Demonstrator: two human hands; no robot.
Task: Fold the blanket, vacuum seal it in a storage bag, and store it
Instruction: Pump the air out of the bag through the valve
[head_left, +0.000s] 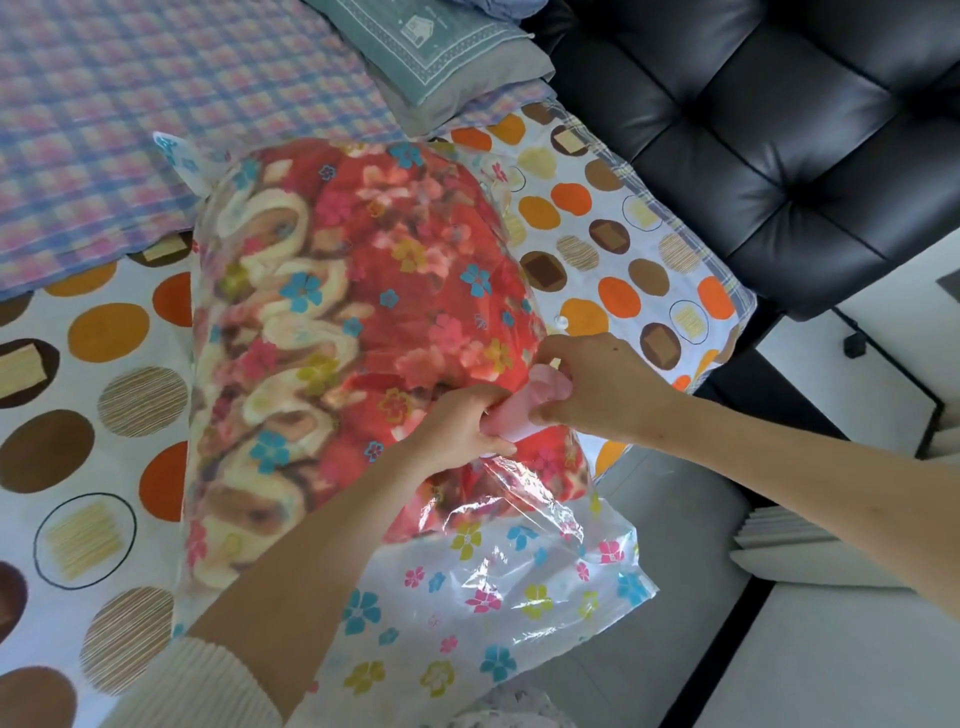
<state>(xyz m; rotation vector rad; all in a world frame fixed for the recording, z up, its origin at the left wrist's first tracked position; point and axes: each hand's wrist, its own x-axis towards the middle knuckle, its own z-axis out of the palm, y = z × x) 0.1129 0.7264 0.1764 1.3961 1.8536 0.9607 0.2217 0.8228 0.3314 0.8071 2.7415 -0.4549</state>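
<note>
With the blanket (363, 312) in the storage bag (493, 597) on the bed (104, 415), mid frame, my left grip (462, 426) and right grip (592, 384) pinch its pink piece (543, 389), so I think I'm sealing and must next close it tight.

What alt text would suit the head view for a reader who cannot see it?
Two hands, left hand and right hand, pinch a small pink piece on a clear flower-printed storage bag holding a folded red floral blanket. The bag lies on a bed sheet with large dots, beside a black padded chair.
</note>
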